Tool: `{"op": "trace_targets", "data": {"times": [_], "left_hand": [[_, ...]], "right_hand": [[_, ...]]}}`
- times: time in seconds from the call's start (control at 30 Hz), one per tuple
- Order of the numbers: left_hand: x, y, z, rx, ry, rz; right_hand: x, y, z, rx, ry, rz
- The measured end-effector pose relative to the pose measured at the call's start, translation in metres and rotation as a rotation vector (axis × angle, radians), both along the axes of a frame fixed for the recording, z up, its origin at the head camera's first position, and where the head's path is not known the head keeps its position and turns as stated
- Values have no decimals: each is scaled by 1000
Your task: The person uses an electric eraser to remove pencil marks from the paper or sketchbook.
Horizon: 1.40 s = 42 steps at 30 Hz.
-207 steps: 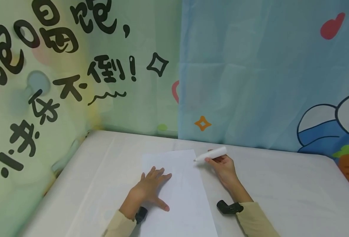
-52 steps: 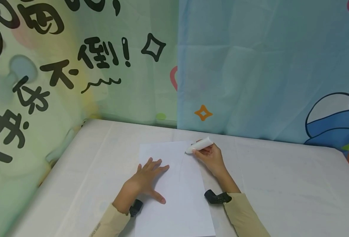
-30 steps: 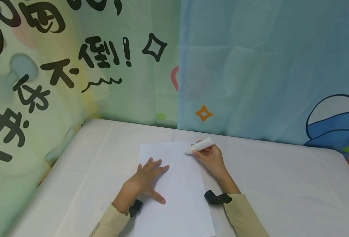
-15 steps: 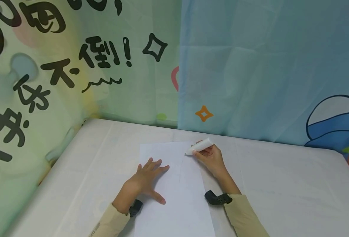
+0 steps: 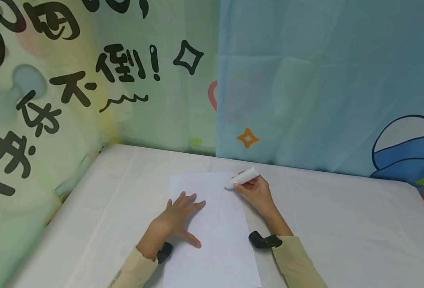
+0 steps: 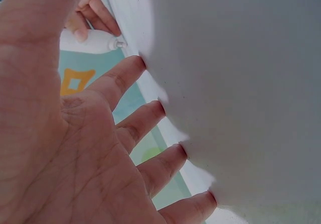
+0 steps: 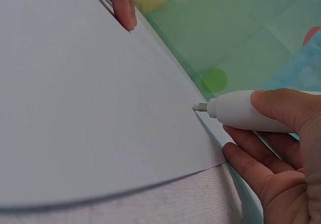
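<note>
Behind table [image 5: 341, 224], printed backdrops [image 5: 287, 80], left hand [image 5: 178, 221] partly covering paper [image 5: 215, 256]

Head view: large dark Chinese lettering is covering much of the green-yellow backdrop [image 5: 165, 124], left half of frame. Legible: 不 [image 5: 68, 78] is sitting left of centre; 倒 [image 5: 120, 70] is standing higher, to its right; an exclamation mark [image 5: 153, 58] is following. A wavy line [image 5: 123, 100] is running beneath 倒, and a star outline [image 5: 188, 57] is standing right of the exclamation mark. A comma [image 5: 144, 9] is hanging near the top edge. Further stylised characters [image 5: 44, 114] are stepping toward the lower left; reading uncertain, some being cut by the frame edge. Small print [image 5: 115, 279] is running along the left sleeve [image 5: 136, 266], bottom edge; too small to read. Right wrist view: part of the wavy line is showing along the top edge.
</note>
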State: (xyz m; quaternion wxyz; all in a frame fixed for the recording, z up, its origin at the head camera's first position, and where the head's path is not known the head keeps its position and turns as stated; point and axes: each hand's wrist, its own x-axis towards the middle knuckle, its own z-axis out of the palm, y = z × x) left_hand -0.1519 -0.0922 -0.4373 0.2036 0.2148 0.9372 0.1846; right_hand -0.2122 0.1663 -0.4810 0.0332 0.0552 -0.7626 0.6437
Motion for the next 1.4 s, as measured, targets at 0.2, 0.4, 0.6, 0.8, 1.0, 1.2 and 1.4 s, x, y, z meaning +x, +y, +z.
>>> {"op": "trace_targets", "data": {"times": [0.2, 0.4, 0.6, 0.8, 1.0, 1.2, 1.4], "left_hand": [[0, 0, 1, 2, -2, -2], [0, 0, 2, 0, -6, -2], [0, 0, 2, 6, -3, 0], [-1, 0, 2, 5, -3, -1], [-1, 1, -1, -3, -6, 5], [0, 1, -1, 8, -13, 2], [1, 2, 2, 5, -19, 5]], "right_hand": [[0, 0, 0, -4, 17, 1], [0, 0, -1, -8, 21, 0], [-1, 0, -2, 0, 37, -6], [-1, 0, -3, -17, 74, 0], [2, 1, 0, -19, 103, 15], [1, 2, -4, -15, 86, 6], [1, 2, -3, -13, 73, 15]]}}
